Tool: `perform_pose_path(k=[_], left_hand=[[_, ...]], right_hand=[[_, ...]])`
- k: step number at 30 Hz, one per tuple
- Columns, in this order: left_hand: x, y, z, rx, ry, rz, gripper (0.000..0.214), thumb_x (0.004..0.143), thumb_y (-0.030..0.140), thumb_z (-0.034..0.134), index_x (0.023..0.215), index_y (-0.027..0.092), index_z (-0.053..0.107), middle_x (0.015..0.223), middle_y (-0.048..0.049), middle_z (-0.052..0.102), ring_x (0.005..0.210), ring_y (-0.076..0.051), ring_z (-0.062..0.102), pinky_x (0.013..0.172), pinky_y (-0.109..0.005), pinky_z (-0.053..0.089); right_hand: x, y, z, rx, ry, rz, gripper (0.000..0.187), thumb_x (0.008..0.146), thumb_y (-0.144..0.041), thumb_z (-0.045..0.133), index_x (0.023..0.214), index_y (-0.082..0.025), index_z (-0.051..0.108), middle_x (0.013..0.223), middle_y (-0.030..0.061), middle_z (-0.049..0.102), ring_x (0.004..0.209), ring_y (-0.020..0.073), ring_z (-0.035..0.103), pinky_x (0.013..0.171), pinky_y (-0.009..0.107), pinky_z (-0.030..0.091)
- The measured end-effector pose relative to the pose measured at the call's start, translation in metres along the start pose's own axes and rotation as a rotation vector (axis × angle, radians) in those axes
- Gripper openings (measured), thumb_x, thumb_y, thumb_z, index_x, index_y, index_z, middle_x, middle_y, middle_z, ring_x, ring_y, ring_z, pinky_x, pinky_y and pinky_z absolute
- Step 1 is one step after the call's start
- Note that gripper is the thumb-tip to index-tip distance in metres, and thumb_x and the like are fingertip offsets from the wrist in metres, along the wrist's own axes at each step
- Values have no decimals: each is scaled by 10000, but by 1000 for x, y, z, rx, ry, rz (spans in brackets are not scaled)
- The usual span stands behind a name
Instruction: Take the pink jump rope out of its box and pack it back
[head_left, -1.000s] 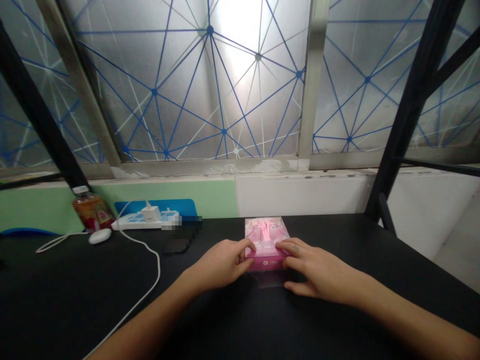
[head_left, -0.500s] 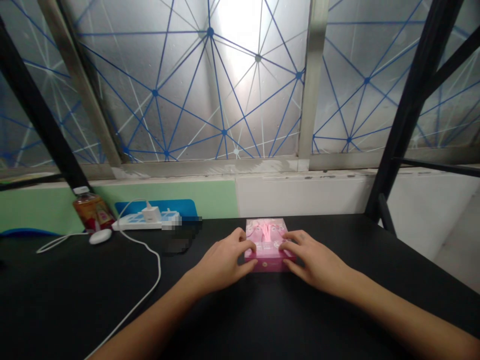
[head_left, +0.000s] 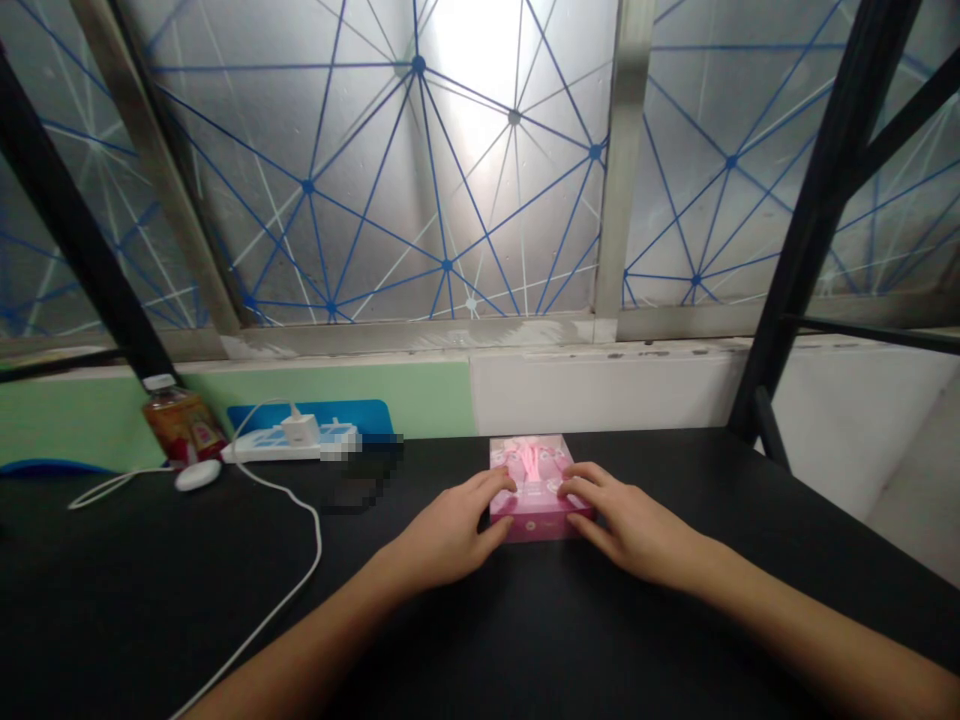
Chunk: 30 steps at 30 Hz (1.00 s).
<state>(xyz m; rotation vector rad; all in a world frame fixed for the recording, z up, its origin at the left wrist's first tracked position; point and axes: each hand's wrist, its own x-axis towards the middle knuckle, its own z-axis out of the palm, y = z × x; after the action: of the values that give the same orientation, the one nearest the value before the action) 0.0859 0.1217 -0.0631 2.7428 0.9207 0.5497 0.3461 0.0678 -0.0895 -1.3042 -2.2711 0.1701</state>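
The pink box (head_left: 536, 488) sits flat on the black table (head_left: 600, 640), right in front of the person. It has a clear top, and pink shapes show inside, but they are too small to tell what they are. The box is in about the same spot as a second ago. Back then, a clear plastic bit stuck out at its front edge, and now that edge sits right on the table.

The left hand (head_left: 450, 535) is on the left side of the box and the right hand (head_left: 637, 530) is on the right side. Each hand is curved and only partly open. The fingertips press on the box's edges, so the two hands hold it between them. They have moved up the sides since the first picture.

To the left, well apart from the box, a white power strip (head_left: 289, 447) with a white charger (head_left: 298, 430) lies by a white mouse (head_left: 199, 475). A white cord (head_left: 319, 540) runs along the table. An orange bottle (head_left: 184, 425) stands behind them.
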Motion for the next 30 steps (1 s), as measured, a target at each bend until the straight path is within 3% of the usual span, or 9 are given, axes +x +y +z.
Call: perform_pose_path(k=[9, 15, 20, 27, 30], left_hand=[[-1, -4, 1, -6, -18, 11, 339, 892, 224, 549, 1227, 218, 603, 1455, -97, 481, 1333, -254, 457, 1108, -404, 372], [-1, -2, 0, -20, -12, -17, 307, 892, 215, 541, 1186, 209, 628, 1448, -97, 492, 1325, -260, 467, 1098, -415, 382], [-2, -2, -4, -52, -37, -27, 418, 814, 117, 549, 1211, 227, 617, 1465, -77, 477, 1367, -254, 416, 1105, -402, 375], [-2, -1, -7, -49, -60, 10, 400, 855, 157, 537, 1241, 234, 611, 1444, -70, 502, 1359, -232, 428, 1128, -397, 345], [-1, 0, -6, -52, -63, 20, 350, 900, 210, 521, 1236, 244, 615, 1434, -62, 514, 1353, -232, 434, 1123, -402, 352]], right_hand=[[-1, -1, -6, 3, -40, -86, 395, 941, -175, 464, 1323, -245, 538, 1352, 127, 468, 1069, 235, 610, 941, 396, 485], [0, -3, -3, -4, -17, -39, 395, 919, -157, 478, 1294, -242, 569, 1343, 117, 481, 1053, 233, 615, 936, 397, 485], [-2, -5, -12, 32, -62, -71, 502, 847, -82, 508, 1320, -246, 550, 1362, 101, 488, 1086, 223, 601, 962, 372, 471], [-2, -10, -15, -149, 6, -55, 285, 941, -289, 530, 1199, -232, 638, 1233, 96, 623, 1062, 257, 621, 927, 403, 489], [-1, -13, -13, -262, 16, -70, 251, 979, -284, 471, 1113, -205, 668, 1120, 109, 684, 1010, 276, 639, 878, 428, 502]])
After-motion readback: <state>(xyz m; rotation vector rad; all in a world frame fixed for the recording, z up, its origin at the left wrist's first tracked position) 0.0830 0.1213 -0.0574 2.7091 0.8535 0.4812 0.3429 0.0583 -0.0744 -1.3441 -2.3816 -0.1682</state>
